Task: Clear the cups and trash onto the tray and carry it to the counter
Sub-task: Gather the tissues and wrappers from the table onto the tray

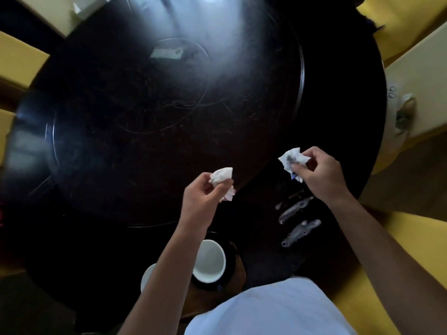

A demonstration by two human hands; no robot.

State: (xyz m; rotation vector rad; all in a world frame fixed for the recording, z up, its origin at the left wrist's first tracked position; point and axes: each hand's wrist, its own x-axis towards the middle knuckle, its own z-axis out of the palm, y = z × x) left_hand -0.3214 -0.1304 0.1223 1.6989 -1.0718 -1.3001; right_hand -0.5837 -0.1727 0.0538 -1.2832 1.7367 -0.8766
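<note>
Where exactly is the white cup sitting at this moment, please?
In the head view the white cup sits low and centre on the dark table's near edge, just right of the left forearm and below the left hand, which holds a crumpled napkin.

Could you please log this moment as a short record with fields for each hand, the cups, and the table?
left hand: left hand grips a crumpled white napkin above the table
right hand: right hand grips a second crumpled tissue
cups: two white cups near the person, one partly hidden by the left forearm
table: dark round table with a round inset turntable
tray: cannot tell whether the cups stand on a tray
</note>
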